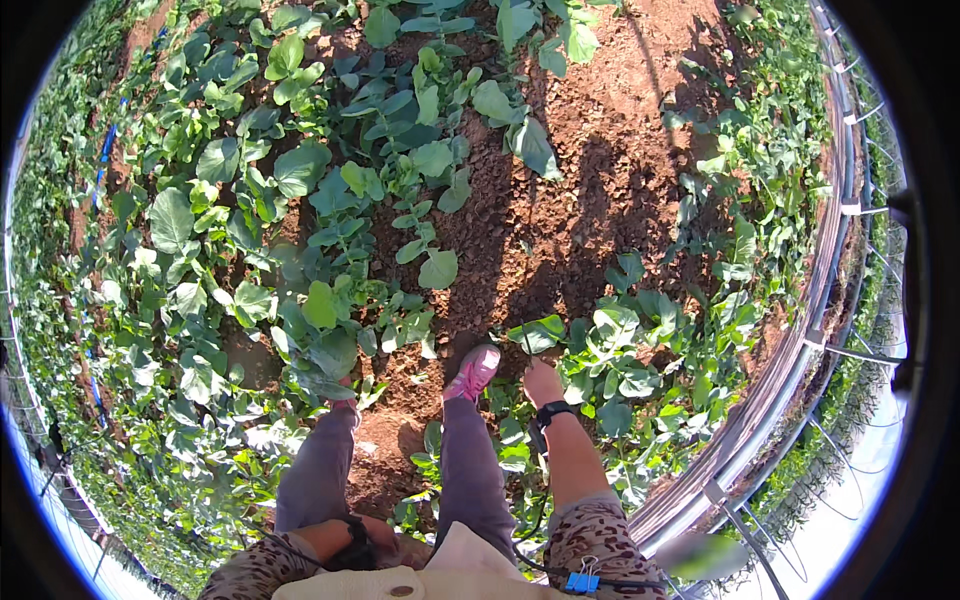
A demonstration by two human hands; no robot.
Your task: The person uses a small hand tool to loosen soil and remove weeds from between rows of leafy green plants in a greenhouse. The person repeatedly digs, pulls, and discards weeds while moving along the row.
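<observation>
My right hand is just ahead of my pink shoe and to its right, above low leafy plants. Its fingers are closed around a thin dark rod-like object, whose tip lies against a broad green leaf. What kind of object it is cannot be made out. My left hand is low by my lap, between my legs and close to my body. Shade and blur hide its fingers, so whether it holds anything is unclear.
Broad-leaved crop plants fill the left side. A strip of bare reddish soil runs ahead, with more plants at right. A long metal rail with wire hoops curves along the right edge. Blue tubing lies far left.
</observation>
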